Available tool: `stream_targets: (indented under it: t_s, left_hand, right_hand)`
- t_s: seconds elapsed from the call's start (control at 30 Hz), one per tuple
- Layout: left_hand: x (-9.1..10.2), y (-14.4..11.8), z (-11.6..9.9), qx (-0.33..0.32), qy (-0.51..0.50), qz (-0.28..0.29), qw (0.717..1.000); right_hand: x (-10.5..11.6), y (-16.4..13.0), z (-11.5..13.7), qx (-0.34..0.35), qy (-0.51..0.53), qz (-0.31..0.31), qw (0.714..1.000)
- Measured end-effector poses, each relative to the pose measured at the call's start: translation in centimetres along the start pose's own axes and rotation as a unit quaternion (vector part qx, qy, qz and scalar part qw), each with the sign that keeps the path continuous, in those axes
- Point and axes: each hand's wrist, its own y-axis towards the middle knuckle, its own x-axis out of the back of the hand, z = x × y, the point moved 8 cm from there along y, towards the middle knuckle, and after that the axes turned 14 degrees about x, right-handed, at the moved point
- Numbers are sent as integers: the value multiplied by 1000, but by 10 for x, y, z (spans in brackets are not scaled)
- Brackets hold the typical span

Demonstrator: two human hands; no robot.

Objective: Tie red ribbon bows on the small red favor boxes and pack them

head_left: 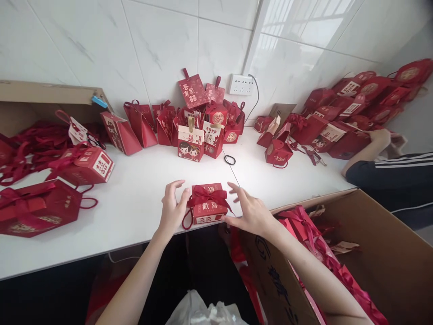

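Biggest thing here is the long white tabletop (135,198) running across the middle of the frame, then two brown cardboard cartons: one open at lower right (382,253) stuffed with red ribbon pieces, one lying at upper left (40,95). Red paper gift bags and boxes are heaped in three clusters, left edge, top centre and upper right; too many overlap to count properly. Another person's arm in a dark striped sleeve (395,174) rests at the right edge. Front and centre, at the table's near edge, sits one small red cardboard gift box with a red ribbon bow (209,205). The left hand (172,210) touches its left side with fingers loosely spread, not clamping; the right hand (250,212) hovers splayed just beside its right side, thumb near the bottom corner. I'd say steady it lightly by the sides so the bow stays unsquashed. One small black hair-tie ring (230,160) lies behind it.
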Motion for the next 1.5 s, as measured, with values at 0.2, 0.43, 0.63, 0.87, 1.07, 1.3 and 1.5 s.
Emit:
stream_targets:
  t_s: [0.2, 0.43, 0.63, 0.87, 1.07, 1.3, 1.5]
  left_hand:
    - [-19, 1, -6, 59, 37, 84, 994]
    - [-20, -18, -27, -34, -27, 69, 997]
    - [-24, -42, -44, -149, -74, 42, 985]
    - [-34, -97, -83, -436, 5, -28, 900]
    - [-23, -55, -68, -263, -75, -21, 962]
    - [-51, -19, -51, -105, -15, 93, 990]
    - [-132, -82, -86, -253, 7, 279, 926]
  right_hand:
    - [-19, 29, -3, 83, 86, 38, 992]
    - [-22, 24, -4, 69, 92, -39, 993]
    - [0, 7, -1, 76, -5, -163, 984]
    - [14, -14, 5, 49, -71, -226, 970]
    - [36, -37, -11, -14, -33, -287, 957]
    - [32, -94, -62, -238, 475, -312, 787]
    - [32, -127, -54, -279, 549, -318, 721]
